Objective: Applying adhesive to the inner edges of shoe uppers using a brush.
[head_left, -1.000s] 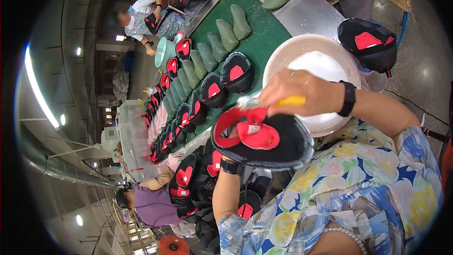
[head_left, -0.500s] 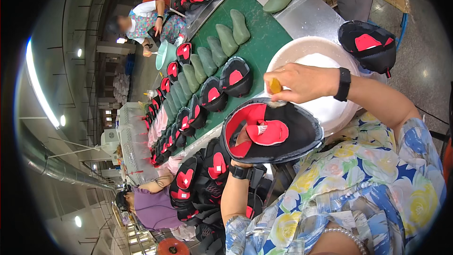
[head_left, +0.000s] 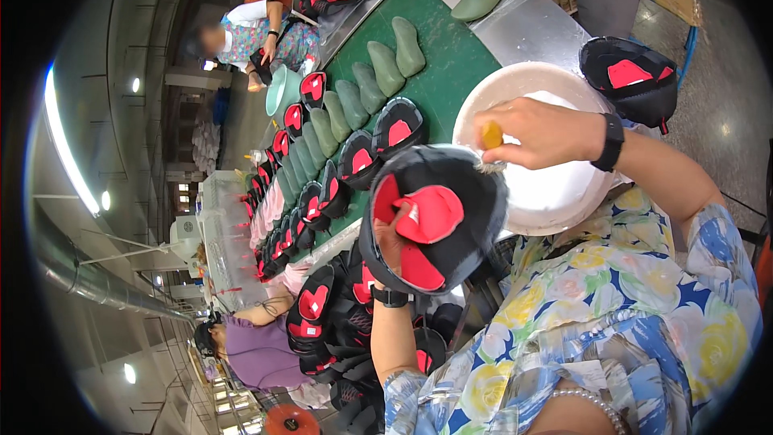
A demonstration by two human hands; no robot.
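Observation:
My left hand (head_left: 391, 243) grips a black shoe upper (head_left: 477, 201) with red lining, its fingers reaching into the opening beside a loose red tongue-like flap (head_left: 439, 213). The upper is tilted with its open underside edge up. Closed around the yellow handle of a brush (head_left: 492, 135) is my right hand (head_left: 538, 130). The pale bristles are at the upper's far right edge; whether they touch it I cannot tell. Just beyond and under my right hand stands a pale basin (head_left: 469, 106) holding white liquid.
Green shoe lasts (head_left: 386, 68) and black-and-red uppers (head_left: 400, 125) line the green conveyor belt (head_left: 451, 48). More uppers (head_left: 314, 302) are heaped at lower left. A single upper (head_left: 632, 80) lies right of the basin. Two co-workers (head_left: 262, 350) (head_left: 274, 40) sit at left.
The shoe upper has shifted left and turned in my left hand, showing more of its fingers. My right hand with the brush has moved slightly right. A far co-worker's hands have moved near a green bowl.

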